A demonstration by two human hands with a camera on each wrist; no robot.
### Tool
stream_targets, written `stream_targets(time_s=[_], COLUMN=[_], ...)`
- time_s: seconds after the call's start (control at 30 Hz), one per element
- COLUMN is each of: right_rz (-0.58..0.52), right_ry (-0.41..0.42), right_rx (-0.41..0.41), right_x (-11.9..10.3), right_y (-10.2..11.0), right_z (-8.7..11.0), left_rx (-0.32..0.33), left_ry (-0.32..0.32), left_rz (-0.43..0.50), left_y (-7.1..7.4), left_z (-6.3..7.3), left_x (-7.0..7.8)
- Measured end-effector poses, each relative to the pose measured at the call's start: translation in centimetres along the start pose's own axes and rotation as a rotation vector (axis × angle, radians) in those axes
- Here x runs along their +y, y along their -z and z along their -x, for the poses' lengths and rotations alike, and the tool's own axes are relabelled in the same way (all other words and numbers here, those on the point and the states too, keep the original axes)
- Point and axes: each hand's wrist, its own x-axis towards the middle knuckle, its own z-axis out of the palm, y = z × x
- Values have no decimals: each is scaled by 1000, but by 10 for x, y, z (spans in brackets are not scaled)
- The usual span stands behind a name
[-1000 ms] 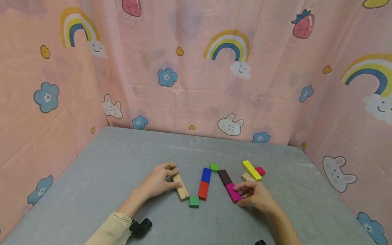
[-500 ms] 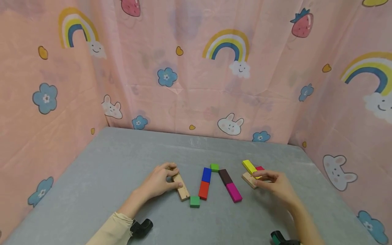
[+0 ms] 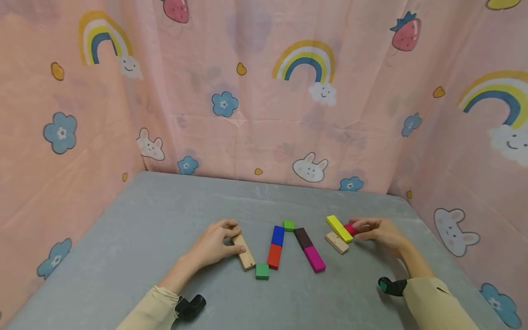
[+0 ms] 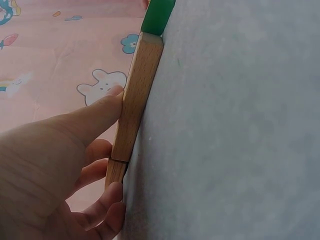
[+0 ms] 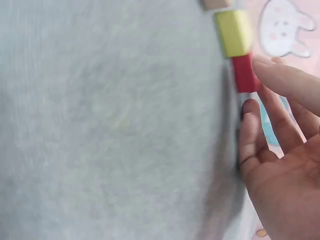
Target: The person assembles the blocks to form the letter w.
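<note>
My left hand grips a plain wooden block, thumb along its near side and fingers at its far end. In the left wrist view a seam shows a second wooden piece end to end with it, partly behind the fingers. A green block sits at the near end. On the right, my right hand reaches a small red block, thumb and fingertips right at its end, the fingers loosely bent. A yellow block and a short wooden block lie beside it.
Between the hands, a blue block, red block, light green block, dark brown block and magenta block form a zigzag on the grey table. A pink patterned curtain stands behind.
My right hand has left the magenta block and moved right and away, past the short wooden block, to the small red one. The left hand has stayed on the wooden block.
</note>
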Motion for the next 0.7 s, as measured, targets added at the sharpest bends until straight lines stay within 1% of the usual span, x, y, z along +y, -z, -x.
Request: stream_targets(time_s=[0.1,0.23,0.5,0.7], right_rz=[-2,-15,-33,-38], right_ry=[-13,-27,-102,-100], right_rx=[-43,-55,12,47], right_x=[6,10,13,16], right_y=[1,1,-4,-6], right_z=[-4,-6,-8,-7], left_rx=[-3,-5,-4,-3], left_ry=[-3,-17,-23,-11], left_rz=[2,6,10,3], left_y=[0,-1,-3,-2], left_z=[-1,-1,0,0], left_x=[1,2,-1,-3])
